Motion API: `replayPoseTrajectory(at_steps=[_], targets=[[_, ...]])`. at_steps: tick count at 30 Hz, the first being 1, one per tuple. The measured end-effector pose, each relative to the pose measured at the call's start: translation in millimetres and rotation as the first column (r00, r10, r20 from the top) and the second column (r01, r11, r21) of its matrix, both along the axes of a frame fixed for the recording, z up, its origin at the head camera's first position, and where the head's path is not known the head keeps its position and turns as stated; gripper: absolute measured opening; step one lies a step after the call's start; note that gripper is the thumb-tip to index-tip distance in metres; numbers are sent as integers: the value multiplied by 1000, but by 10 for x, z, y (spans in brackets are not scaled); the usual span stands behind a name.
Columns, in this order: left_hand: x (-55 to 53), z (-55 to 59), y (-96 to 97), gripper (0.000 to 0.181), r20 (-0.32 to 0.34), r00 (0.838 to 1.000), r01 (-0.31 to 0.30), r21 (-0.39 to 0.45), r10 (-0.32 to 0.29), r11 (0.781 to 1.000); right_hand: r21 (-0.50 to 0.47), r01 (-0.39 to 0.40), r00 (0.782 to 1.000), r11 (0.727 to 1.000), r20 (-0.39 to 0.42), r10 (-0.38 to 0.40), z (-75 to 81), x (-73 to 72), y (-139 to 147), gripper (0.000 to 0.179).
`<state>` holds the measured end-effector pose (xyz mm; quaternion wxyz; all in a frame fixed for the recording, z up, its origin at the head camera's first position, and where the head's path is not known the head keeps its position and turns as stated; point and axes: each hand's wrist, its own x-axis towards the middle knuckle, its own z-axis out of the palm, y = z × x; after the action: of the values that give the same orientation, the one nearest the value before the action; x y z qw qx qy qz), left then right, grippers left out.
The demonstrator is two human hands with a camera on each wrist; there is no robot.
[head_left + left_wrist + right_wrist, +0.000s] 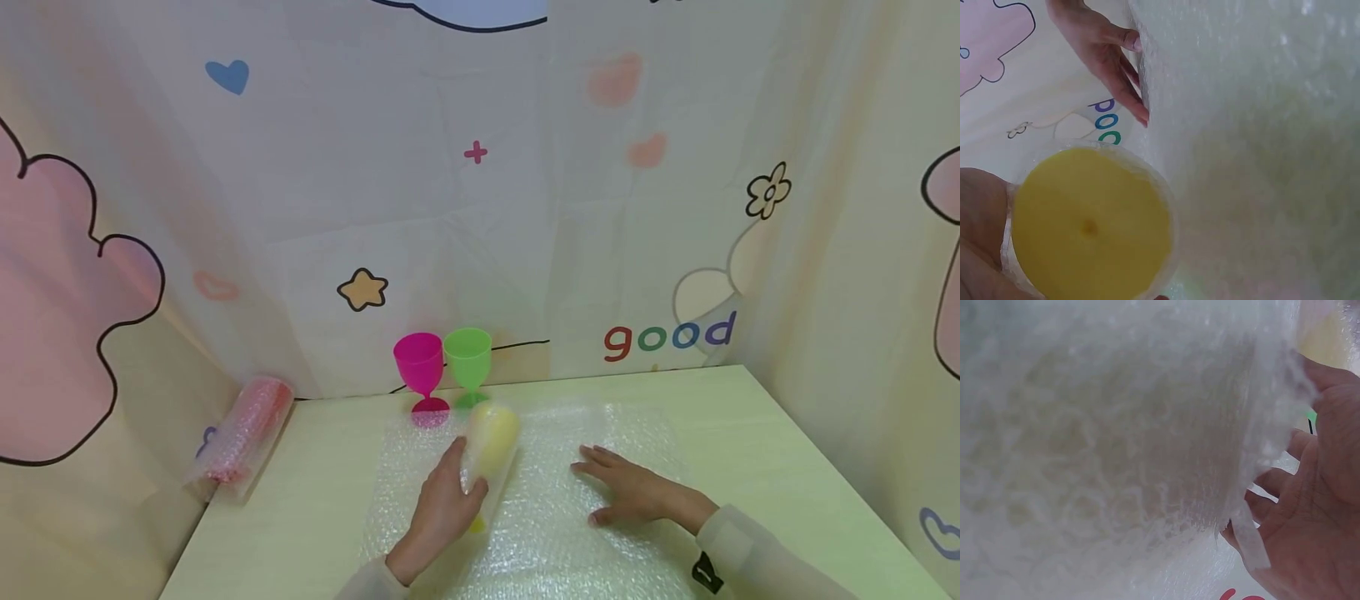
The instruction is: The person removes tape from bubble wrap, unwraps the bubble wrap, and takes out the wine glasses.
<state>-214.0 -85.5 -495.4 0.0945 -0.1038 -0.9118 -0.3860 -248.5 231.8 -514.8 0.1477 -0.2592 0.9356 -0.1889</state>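
My left hand (442, 504) grips a yellow cup (497, 437) wrapped in bubble wrap, tilted over the sheet. Its round yellow end (1091, 225) faces the left wrist camera, ringed by clear wrap. Beneath both hands spreads a large clear bubble wrap sheet (551, 467). Over the sheet's right part, my right hand (630, 483) has its fingers spread, holding nothing. Close up in the right wrist view, cloudy bubble wrap (1116, 437) fills most of the picture, and a clear strip (1250, 540) overlaps the palm side of the right hand (1316, 481).
At the table's back edge stand a pink goblet (418, 358) and a green goblet (468, 354), both upright. The sheet's far edge overlaps the pink one's foot. A red item in bubble wrap (251, 425) lies at the back left. A printed curtain (450, 208) encloses the table (757, 467).
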Motion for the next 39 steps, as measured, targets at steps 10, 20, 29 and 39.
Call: replayPoseTrajectory(at_steps=[10,20,29,39], targets=[[30,-8,-31,78,147,980,136,-32,-130,990,-7,-10,1000,1000,-11,10,24,17,8,84],[81,115,-38,81,283,920,262,66,-270,963,-12,-6,1000,1000,-5,6,24,18,6,85],[161,164,54,74,255,917,297,75,-306,952,-10,-6,1000,1000,-7,6,40,-12,-4,83],[101,53,-22,60,176,909,370,73,-378,926,51,22,999,998,-34,-20,171,5,-68,80]])
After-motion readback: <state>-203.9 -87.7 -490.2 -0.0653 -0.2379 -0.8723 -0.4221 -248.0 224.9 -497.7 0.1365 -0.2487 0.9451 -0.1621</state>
